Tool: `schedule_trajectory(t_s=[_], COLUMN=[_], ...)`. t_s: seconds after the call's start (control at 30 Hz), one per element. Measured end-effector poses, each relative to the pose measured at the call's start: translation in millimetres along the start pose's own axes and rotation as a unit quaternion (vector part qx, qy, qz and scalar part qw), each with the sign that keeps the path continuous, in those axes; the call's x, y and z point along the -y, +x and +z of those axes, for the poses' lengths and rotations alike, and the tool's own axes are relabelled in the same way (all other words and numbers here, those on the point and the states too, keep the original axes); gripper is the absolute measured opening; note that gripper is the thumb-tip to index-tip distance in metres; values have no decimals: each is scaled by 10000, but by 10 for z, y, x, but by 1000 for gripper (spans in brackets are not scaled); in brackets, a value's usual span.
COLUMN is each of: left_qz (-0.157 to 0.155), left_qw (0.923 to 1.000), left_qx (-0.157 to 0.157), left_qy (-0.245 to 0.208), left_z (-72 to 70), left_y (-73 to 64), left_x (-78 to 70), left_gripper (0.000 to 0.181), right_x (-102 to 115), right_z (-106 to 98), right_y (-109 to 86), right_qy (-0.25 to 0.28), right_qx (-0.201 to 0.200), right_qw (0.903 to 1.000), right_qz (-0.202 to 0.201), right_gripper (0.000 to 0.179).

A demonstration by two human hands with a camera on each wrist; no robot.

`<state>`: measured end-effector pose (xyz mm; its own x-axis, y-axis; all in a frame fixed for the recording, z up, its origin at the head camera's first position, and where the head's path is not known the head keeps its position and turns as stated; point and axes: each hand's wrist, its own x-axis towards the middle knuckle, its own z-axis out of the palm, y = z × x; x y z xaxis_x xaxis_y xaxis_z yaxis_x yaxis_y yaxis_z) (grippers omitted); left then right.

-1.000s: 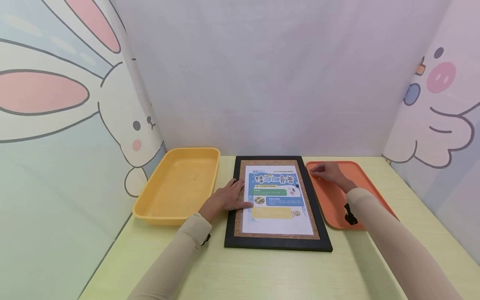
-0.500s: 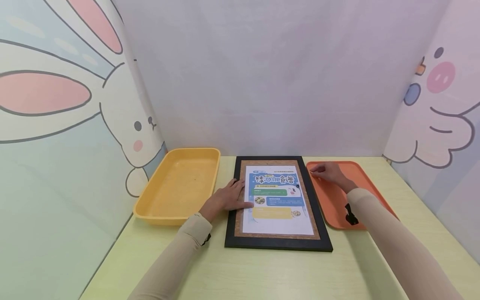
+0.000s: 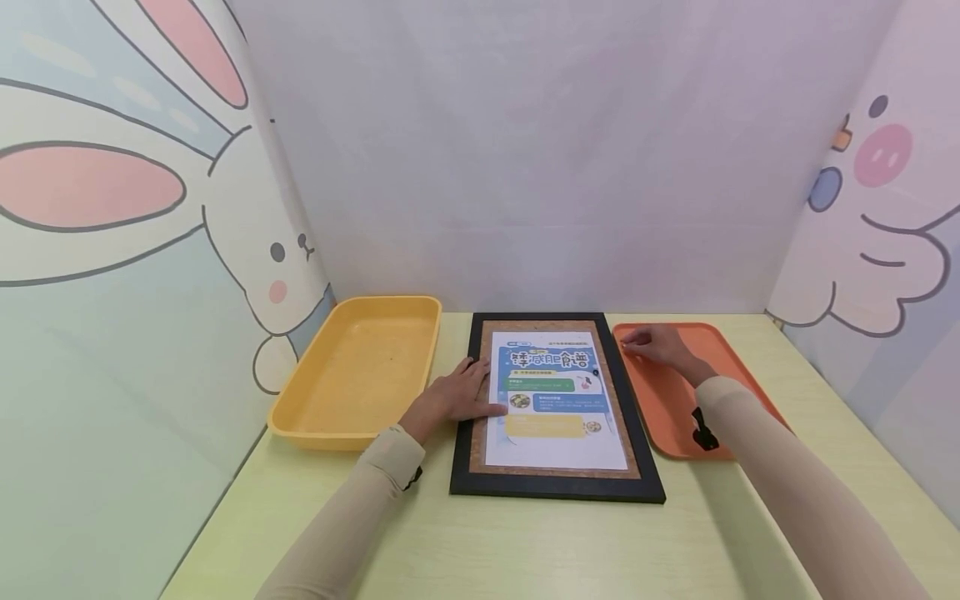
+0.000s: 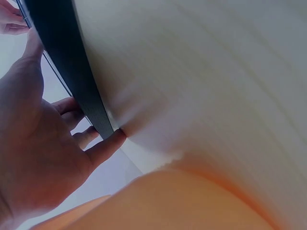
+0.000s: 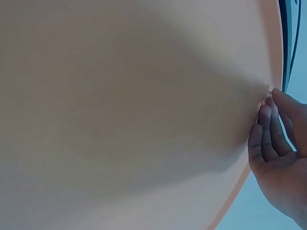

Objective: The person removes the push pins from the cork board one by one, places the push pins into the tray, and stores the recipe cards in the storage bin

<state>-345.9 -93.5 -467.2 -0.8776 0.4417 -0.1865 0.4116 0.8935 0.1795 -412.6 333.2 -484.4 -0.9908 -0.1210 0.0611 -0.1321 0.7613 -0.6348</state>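
Observation:
A black-framed cork board [image 3: 555, 486] lies on the table, with a printed sheet of paper [image 3: 555, 452] on its cork. My left hand [image 3: 453, 394] rests on the board's left side, thumb across the paper's edge. From the left wrist its spread fingers [image 4: 105, 146] show against the black frame [image 4: 72, 62]. Over the far left corner of the orange tray [image 3: 660, 408], my right hand [image 3: 663, 346] has thumb and fingertips together. In the right wrist view they pinch a small clear-looking piece [image 5: 269, 92], mostly hidden and too small to identify.
Left of the board stands a yellow plastic bin [image 3: 367, 358] with raised walls. The orange tray lies close along the board's right side. A pale curtain [image 3: 525, 167] hangs behind the table, and printed cloth walls [image 3: 217, 350] close off both sides.

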Motion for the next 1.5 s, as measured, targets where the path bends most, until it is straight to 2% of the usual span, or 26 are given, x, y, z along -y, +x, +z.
schedule_trajectory(t_s=[0.37, 0.87, 1.5], left_qz=[-55, -92, -81], left_qw=[10000, 9999, 9999], left_qx=[22, 70, 77], left_qy=[-38, -34, 12], left_z=[-12, -7, 20], left_y=[-10, 5, 28], left_x=[-14, -6, 10], left_gripper=[108, 107, 108], right_x=[54, 149, 254], right_z=[-15, -3, 44], right_y=[-12, -33, -58], right_qy=[-146, -343, -291], right_qx=[-43, 63, 83], right_qw=[9999, 9989, 9969], right_qz=[-38, -318, -723], right_gripper=[32, 32, 20])
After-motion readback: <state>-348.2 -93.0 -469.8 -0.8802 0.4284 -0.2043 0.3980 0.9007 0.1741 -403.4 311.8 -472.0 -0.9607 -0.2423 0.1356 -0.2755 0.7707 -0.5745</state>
